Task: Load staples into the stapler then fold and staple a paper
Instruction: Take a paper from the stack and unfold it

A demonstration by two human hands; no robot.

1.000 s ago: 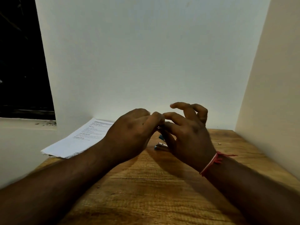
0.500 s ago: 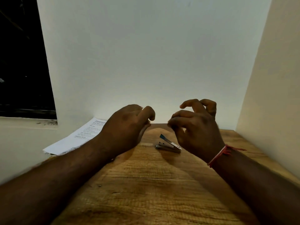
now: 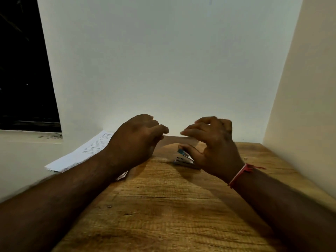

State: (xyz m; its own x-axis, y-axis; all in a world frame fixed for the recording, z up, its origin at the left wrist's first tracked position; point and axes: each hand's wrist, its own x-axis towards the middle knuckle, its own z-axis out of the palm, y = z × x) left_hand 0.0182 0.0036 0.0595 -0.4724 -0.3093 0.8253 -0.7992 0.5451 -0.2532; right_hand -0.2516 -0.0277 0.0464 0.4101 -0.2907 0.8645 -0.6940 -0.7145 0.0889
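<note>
While both hands hover curled, left hand (image 3: 135, 142) empty, right hand (image 3: 212, 142) thumb touching stapler (image 3: 182, 158), paper (image 3: 81, 153) behind left forearm.

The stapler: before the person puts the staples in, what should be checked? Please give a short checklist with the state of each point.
1. Stapler lies on the table, within reach: ok.
2. Stapler top lifted open for loading: ok, the blue top stands raised.
3. Staples held in the left hand: cannot tell, fingers curled, nothing visible.
4. Staples held in the right hand: cannot tell, the frame is blurred there.
5. Right thumb steadies the stapler: cannot tell, it is at the blue top, contact unclear.
6. Paper ready at the left: ok, lying unfolded.
</note>
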